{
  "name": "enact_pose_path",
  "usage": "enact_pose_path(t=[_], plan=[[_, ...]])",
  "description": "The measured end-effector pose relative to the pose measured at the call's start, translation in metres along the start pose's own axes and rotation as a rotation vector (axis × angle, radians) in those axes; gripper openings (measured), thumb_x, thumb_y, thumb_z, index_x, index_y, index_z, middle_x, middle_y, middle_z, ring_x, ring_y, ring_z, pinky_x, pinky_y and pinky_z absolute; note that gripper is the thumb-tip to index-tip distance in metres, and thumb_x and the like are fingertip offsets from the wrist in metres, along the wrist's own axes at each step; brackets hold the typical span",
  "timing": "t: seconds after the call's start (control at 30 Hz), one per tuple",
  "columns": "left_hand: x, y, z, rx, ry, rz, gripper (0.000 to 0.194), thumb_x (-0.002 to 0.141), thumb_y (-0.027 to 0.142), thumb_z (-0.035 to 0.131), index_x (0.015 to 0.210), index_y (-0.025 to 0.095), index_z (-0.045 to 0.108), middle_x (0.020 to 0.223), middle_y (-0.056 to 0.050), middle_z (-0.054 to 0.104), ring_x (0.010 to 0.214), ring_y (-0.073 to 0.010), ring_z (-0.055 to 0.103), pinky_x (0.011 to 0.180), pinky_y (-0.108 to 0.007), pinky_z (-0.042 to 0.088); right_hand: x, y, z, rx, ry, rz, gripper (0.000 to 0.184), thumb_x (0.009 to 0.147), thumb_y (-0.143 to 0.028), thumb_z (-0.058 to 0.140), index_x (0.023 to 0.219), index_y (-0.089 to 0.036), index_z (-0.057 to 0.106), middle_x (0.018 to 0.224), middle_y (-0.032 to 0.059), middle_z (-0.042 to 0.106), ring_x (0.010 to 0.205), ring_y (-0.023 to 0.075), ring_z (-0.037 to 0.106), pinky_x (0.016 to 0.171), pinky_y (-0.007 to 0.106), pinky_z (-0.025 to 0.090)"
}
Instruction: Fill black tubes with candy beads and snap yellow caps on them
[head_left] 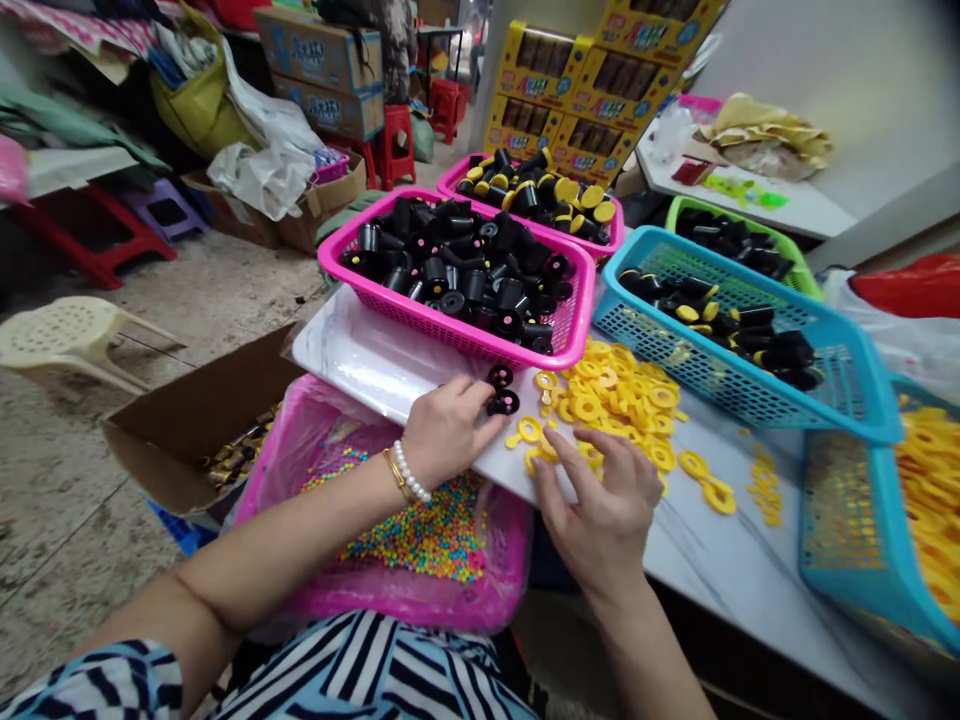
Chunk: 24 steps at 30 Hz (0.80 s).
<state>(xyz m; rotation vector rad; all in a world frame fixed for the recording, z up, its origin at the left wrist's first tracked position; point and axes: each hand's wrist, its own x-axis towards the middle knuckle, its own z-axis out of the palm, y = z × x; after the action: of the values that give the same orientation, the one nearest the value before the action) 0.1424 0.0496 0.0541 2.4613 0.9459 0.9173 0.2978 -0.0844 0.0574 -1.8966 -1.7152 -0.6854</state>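
Your left hand (446, 430), with a pearl bracelet (411, 472) and a gold-coloured bangle (397, 475) at the wrist, is over the near edge of the white tabletop (712, 545), its thumb and fingers bent beside two black tubs (503, 402) that show pink centres; you have a narrow gap there, and I cannot tell whether the nearer tub is gripped. Your right hand (611, 510) arches over the near side of a heap of yellow rings (622, 400), its fingers loosely spread and the thumb and forefinger close to some of the rings; whether one is pinched, I cannot tell. Just beyond your hands, a pink basket (420, 312) piled with more black tubs stands on the tabletop, and a blue basket (862, 415) to its right holds black tubs with yellow ends. Another blue basket (840, 560), full of yellow rings, is at the far right. Below your left forearm, a pink bin (514, 590) lined with clear plastic holds small multicoloured balls (412, 540), with an open cardboard box (180, 410) to its left.
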Motion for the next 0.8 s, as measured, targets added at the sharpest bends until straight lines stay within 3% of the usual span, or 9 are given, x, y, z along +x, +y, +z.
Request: enact_pose_path(t=[0.1,0.3,0.43,0.53,0.63,0.73,0.8], plan=[[-0.006,0.001,-0.005,-0.022,0.01,0.008,0.012,0.092,0.027,0.061,0.094,0.016,0.067,0.086,-0.004,0.062,0.072,-0.0156,0.06,0.067,-0.029,0.051,0.003,0.003,-0.003,0.029,-0.089,-0.041,0.027,0.091,-0.03,0.065,0.116,-0.023,0.072,0.116,0.0111,0.065,0.113,0.0305,0.056,0.099,0.047,0.042],[-0.002,0.006,0.0,0.038,-0.01,0.018,0.047,0.086,0.053,0.068,0.106,0.011,0.064,0.086,-0.007,0.066,0.075,-0.0198,0.064,0.067,-0.032,0.053,0.006,0.026,0.008,-0.042,-0.197,0.104,0.032,0.092,-0.044,0.059,0.096,-0.016,0.075,0.082,0.0089,0.064,0.078,0.0239,0.057,0.074,0.038,0.044],[0.008,0.01,0.011,0.097,-0.056,0.001,0.043,0.084,0.053,0.07,0.098,0.013,0.065,0.084,-0.007,0.068,0.073,-0.0209,0.066,0.062,-0.031,0.051,0.024,0.035,0.013,0.076,-0.319,0.162,0.028,0.086,-0.043,0.063,0.081,-0.017,0.072,0.078,0.0081,0.064,0.074,0.0236,0.058,0.07,0.038,0.045],[0.009,0.011,0.013,0.055,-0.079,0.016,0.033,0.085,0.045,0.071,0.096,0.014,0.065,0.086,-0.007,0.069,0.075,-0.02,0.066,0.063,-0.03,0.051,0.035,0.043,0.007,0.276,-0.429,0.362,0.024,0.077,-0.042,0.069,0.074,-0.019,0.067,0.071,0.0047,0.064,0.063,0.0192,0.058,0.062,0.034,0.045],[-0.002,0.009,0.005,-0.017,-0.097,0.098,0.025,0.087,0.038,0.067,0.093,0.014,0.064,0.086,-0.006,0.067,0.075,-0.0185,0.064,0.066,-0.03,0.052,0.035,0.043,-0.007,0.619,-0.437,0.664,0.032,0.072,-0.044,0.076,0.092,-0.02,0.067,0.067,0.0,0.063,0.052,0.0143,0.056,0.051,0.028,0.044],[-0.016,0.003,-0.008,-0.034,-0.071,0.117,0.021,0.086,0.033,0.065,0.092,0.013,0.065,0.084,-0.006,0.064,0.077,-0.0198,0.061,0.07,-0.032,0.053,0.027,0.021,-0.023,1.009,-0.414,0.882,0.042,0.071,-0.043,0.081,0.105,-0.021,0.066,0.07,-0.0018,0.065,0.046,0.0105,0.054,0.044,0.024,0.045],[-0.023,-0.002,-0.015,-0.041,-0.029,0.088,0.021,0.086,0.031,0.065,0.094,0.012,0.065,0.085,-0.007,0.063,0.08,-0.0211,0.061,0.074,-0.034,0.053,0.024,-0.004,-0.026,1.174,-0.547,0.908,0.031,0.076,-0.042,0.079,0.094,-0.02,0.068,0.072,0.0008,0.068,0.051,0.0116,0.06,0.05,0.025,0.051]])
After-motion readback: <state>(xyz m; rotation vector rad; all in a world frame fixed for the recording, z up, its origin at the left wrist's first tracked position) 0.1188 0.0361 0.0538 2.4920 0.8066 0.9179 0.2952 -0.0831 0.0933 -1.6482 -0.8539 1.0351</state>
